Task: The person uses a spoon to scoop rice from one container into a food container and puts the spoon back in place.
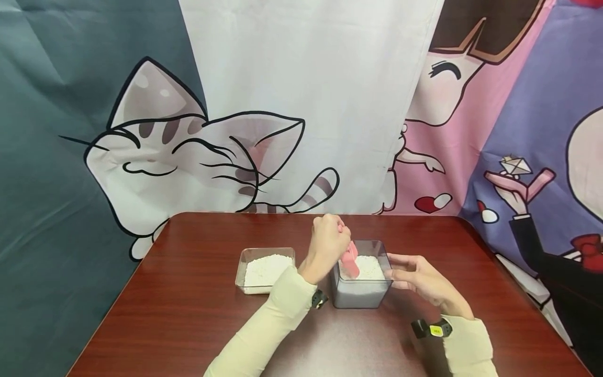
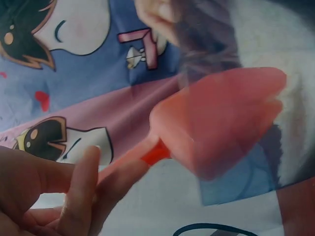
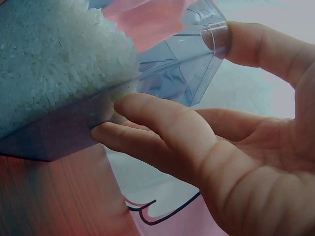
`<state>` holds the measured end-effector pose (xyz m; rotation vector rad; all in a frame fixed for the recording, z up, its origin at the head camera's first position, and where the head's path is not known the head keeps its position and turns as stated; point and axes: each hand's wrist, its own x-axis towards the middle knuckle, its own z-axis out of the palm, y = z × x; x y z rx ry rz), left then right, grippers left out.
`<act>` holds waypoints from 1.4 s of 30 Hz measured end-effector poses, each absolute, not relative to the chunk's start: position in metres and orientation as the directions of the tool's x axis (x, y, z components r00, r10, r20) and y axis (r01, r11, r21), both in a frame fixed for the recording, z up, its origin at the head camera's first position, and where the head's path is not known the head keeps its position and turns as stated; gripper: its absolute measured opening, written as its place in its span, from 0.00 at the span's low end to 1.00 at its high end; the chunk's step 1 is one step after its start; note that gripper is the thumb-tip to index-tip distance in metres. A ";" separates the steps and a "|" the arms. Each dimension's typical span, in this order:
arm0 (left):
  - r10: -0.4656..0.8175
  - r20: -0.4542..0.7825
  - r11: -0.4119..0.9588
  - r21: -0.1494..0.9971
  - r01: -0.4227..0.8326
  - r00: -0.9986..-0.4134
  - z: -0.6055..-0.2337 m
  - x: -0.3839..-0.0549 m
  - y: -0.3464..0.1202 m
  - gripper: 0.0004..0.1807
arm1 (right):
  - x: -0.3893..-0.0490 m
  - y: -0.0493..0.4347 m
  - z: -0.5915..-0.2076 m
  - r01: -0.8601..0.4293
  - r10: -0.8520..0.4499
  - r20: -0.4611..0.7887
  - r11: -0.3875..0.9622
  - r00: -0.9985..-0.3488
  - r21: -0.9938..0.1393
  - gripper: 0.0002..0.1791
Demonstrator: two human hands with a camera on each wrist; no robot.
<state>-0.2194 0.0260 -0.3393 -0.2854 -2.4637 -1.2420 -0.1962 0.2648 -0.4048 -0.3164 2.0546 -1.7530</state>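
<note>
My left hand (image 1: 327,243) holds a pink scoop (image 1: 350,261) by its handle, fingers curled round it. The scoop's bowl dips inside a deep clear bluish-grey box (image 1: 361,294), at its left side over white rice (image 1: 370,268). In the left wrist view, the pink bowl (image 2: 221,123) shows largely through the box wall. My right hand (image 1: 421,277) rests against the box's right side, fingers extended. Seen in the right wrist view, the thumb is by the clear wall's end and the other fingertips (image 3: 129,104) touch the wall beside the heaped rice grains (image 3: 59,64).
Left of the box stands a shallower clear tray (image 1: 240,275) of white grains (image 1: 267,269). Both containers are on a reddish-brown wooden table (image 1: 188,314). A printed cartoon cloth (image 1: 306,78) hangs behind the table's far edge.
</note>
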 end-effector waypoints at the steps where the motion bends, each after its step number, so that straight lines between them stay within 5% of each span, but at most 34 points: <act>1: 0.019 0.411 0.611 0.717 0.336 -0.911 -0.342 -0.220 0.027 0.14 | -0.196 0.265 -0.405 0.095 -0.434 -0.166 0.181 -0.886 -0.979 0.34; 9: 0.008 0.358 0.648 0.709 0.278 -0.934 -0.351 -0.210 0.033 0.18 | -0.196 0.264 -0.404 0.088 -0.434 -0.161 0.183 -0.886 -0.979 0.34; 25: -0.125 0.084 0.448 0.894 0.019 -0.989 -0.368 -0.227 0.022 0.07 | -0.198 0.266 -0.408 0.081 -0.413 -0.158 0.198 -0.897 -0.977 0.34; 37: 0.002 -0.167 -0.064 0.984 -0.166 -0.986 -0.376 -0.232 0.016 0.05 | -0.198 0.266 -0.406 0.077 -0.431 -0.138 0.156 -0.892 -0.985 0.35; 42: 0.036 -0.172 -0.146 0.974 -0.175 -0.984 -0.379 -0.232 0.014 0.05 | -0.198 0.266 -0.407 0.069 -0.458 -0.108 0.101 -0.882 -0.992 0.35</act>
